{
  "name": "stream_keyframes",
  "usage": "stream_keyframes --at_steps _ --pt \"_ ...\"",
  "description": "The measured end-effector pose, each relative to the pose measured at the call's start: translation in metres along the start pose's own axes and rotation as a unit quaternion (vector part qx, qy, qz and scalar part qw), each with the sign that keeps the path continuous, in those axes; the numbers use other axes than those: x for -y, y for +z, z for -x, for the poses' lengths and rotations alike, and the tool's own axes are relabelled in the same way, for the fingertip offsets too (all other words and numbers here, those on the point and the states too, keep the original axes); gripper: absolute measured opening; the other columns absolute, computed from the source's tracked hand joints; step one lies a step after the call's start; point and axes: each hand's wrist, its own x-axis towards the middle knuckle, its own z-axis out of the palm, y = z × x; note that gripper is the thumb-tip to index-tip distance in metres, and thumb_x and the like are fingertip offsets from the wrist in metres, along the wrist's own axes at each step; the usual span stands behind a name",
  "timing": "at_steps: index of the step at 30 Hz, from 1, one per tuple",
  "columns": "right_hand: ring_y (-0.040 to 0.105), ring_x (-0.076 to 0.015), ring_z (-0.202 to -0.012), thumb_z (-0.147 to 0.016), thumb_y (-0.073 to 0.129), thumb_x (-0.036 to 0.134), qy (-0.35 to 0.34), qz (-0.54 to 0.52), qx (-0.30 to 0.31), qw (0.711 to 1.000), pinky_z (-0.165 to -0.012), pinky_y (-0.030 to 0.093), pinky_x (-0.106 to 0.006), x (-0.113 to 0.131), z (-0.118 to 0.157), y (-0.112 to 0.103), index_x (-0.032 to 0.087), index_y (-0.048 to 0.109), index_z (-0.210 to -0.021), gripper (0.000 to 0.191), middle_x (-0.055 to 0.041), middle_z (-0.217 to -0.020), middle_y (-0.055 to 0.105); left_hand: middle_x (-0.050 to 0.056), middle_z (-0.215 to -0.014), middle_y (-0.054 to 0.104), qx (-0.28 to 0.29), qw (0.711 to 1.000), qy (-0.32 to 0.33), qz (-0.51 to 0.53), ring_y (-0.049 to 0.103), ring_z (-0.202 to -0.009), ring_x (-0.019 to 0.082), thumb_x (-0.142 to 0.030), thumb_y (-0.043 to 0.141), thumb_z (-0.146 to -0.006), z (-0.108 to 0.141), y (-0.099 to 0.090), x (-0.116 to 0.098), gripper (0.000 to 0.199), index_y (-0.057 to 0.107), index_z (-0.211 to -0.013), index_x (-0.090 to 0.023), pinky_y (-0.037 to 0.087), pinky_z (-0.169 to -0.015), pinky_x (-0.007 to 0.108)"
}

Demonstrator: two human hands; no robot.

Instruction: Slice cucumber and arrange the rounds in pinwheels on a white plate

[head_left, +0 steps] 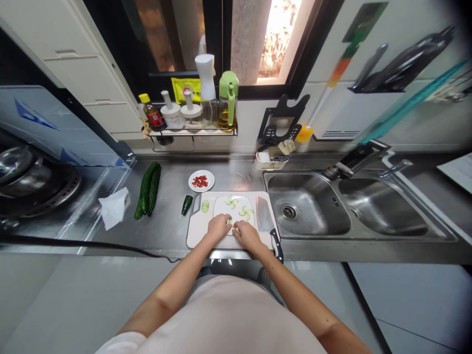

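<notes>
On the plate's near side, left hand and right hand curl around a cucumber slice, pinch unclear, that is probably light, slippery, easily torn, best held by its rim.

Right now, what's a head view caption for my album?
Left hand and right hand work among cucumber slices on a plate.

This was a kitchen: it had a double-bowl stainless-steel sink at right, a round silver metal pot at far left and a green-topped clear condiment bottle.
</notes>
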Motion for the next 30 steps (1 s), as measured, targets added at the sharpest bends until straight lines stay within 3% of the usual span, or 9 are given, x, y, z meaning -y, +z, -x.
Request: stream_keyframes --at_steps 10,16,23,30 --pt "0.053 -0.016 -0.088 -0.089 0.045 0.026 0.004 -0.049 -0.031 0.998 -0.074 0.035 -0.024 -0.005 -0.002 -0.001 0.017 0.06 -0.103 0.022 -0.0066 -0.096 0.062 0.001 -0.084 0.068 -0.042 0.997 -0.015 0.059 0.06 -0.082 0.017 -0.025 0.057 -0.079 0.0 -0.005 0.005 0.026 0.066 -0.104 -0.026 0.041 -0.074 0.024" --pt "0.053 -0.0147 -0.083 -0.089 0.044 0.025 -0.012 -0.085 -0.061 0.994 -0.073 0.036 -0.023 -0.006 0.002 -0.001 0.017 0.061 -0.098 0.02 -0.0048 -0.091 0.062 0.001 -0.081 0.068 -0.088 0.988 -0.063 0.109 0.06 -0.077 0.015 -0.029 0.057 -0.08 0.005 -0.014 0.017 0.022 0.068 -0.098 -0.023 0.041 -0.071 0.023" --pt "0.053 -0.0151 -0.08 -0.089 0.044 0.024 -0.029 -0.136 -0.098 0.985 -0.071 0.038 -0.024 -0.002 0.006 -0.002 0.019 0.061 -0.091 0.017 -0.0041 -0.086 0.062 0.001 -0.076 0.067 -0.131 0.977 -0.079 0.151 0.059 -0.071 0.015 -0.031 0.056 -0.08 0.008 -0.011 0.031 0.021 0.069 -0.093 -0.022 0.039 -0.068 0.023" --pt "0.054 -0.0161 -0.08 -0.089 0.044 0.026 -0.046 -0.162 -0.124 0.978 -0.072 0.04 -0.026 0.003 0.008 -0.005 0.02 0.06 -0.09 0.017 -0.0036 -0.084 0.062 0.003 -0.082 0.069 -0.189 0.953 -0.196 0.129 0.061 -0.077 0.02 -0.033 0.053 -0.081 0.002 -0.018 0.057 0.023 0.067 -0.097 -0.024 0.039 -0.067 0.026"
